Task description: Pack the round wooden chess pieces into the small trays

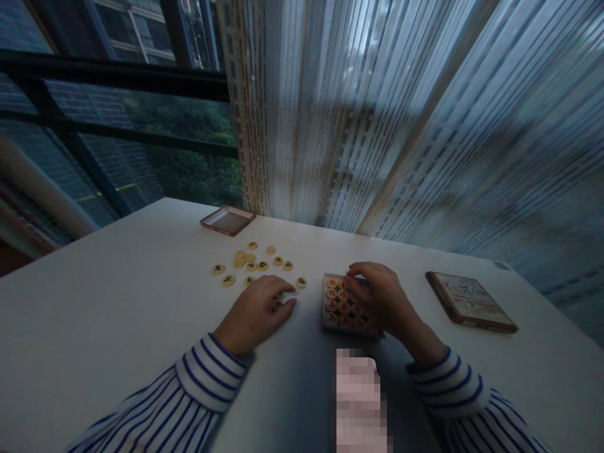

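Curtain (302, 132) is hanging behind: sheer, striped, dashed weave. Table (117, 289) is spreading below, white and smooth. Left hand (258, 308) is arching over the near edge of the loose discs (263, 266), thumb and finger standing apart; can't tell if it's touching the disc half showing beneath. Right hand (383, 292) is hovering over the box (349, 331), covering its right part, thumb and fingertips bunching near the far rim; can't tell if they're pinching anything.

Flat case (474, 302) is lying off to the right: brown edge, picture on top. Box is sitting between the hands, squarish, thin-walled, no clear long axis. Shallow tray (229, 221) is sitting at the far left, brown rim.

Key relation: loose discs are lying left of the box, left hand nearer. They're looking round, pale, wood-like, most showing dark characters. Single disc (301, 282) is lying between left fingertips and box. Boxed discs (344, 307) are sitting in rows, showing red characters.
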`<state>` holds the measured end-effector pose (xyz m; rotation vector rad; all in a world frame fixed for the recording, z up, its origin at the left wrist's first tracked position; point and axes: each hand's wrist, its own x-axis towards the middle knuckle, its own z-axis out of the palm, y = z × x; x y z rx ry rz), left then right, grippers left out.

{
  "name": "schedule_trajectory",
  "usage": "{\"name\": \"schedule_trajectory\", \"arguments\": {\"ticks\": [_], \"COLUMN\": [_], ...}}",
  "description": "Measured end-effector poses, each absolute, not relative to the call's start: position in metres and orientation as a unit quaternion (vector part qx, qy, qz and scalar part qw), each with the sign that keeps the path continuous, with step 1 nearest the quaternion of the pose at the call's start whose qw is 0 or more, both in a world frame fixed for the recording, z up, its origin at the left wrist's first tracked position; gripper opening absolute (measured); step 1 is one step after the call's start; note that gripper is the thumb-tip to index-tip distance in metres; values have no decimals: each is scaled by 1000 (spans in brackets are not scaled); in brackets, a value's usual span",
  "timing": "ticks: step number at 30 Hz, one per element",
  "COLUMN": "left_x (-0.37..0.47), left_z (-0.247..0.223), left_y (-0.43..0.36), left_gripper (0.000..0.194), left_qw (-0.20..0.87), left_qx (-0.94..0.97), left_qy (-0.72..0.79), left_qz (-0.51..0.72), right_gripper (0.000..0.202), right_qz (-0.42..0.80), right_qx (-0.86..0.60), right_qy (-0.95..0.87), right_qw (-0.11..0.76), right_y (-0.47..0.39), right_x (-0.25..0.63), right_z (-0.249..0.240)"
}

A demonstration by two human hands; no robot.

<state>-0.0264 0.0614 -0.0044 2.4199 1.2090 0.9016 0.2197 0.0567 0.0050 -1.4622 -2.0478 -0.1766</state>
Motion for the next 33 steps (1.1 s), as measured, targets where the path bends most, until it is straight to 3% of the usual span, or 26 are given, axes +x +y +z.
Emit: {"name": "schedule_trajectory", "arguments": {"ticks": [6,12,18,25,33], "left_x": [-29,-11,-3,-4,-2], "left_z": [-6,-2,0,-8,-6], "left_y": [69,65,68,72,70], "left_gripper": [36,28,24,20,19], "left_qw": [34,-30,-26,-56,17], "left_qx": [806,793,786,809,806], "left_qy": [554,593,609,559,461], "left_qz": [205,135,104,175,372], "right_gripper": [7,8,8,7,8], "right_qz": [-75,-82,-71,-57,-65], "right_qx": [-535,-524,-527,-530,-531], "right_qy": [-790,-798,-796,-796,-793], "right_qw": [290,287,290,286,290], "right_y": [49,45,43,42,43], "right_x": [204,197,196,196,198], "right_z": [10,13,15,14,12]}}
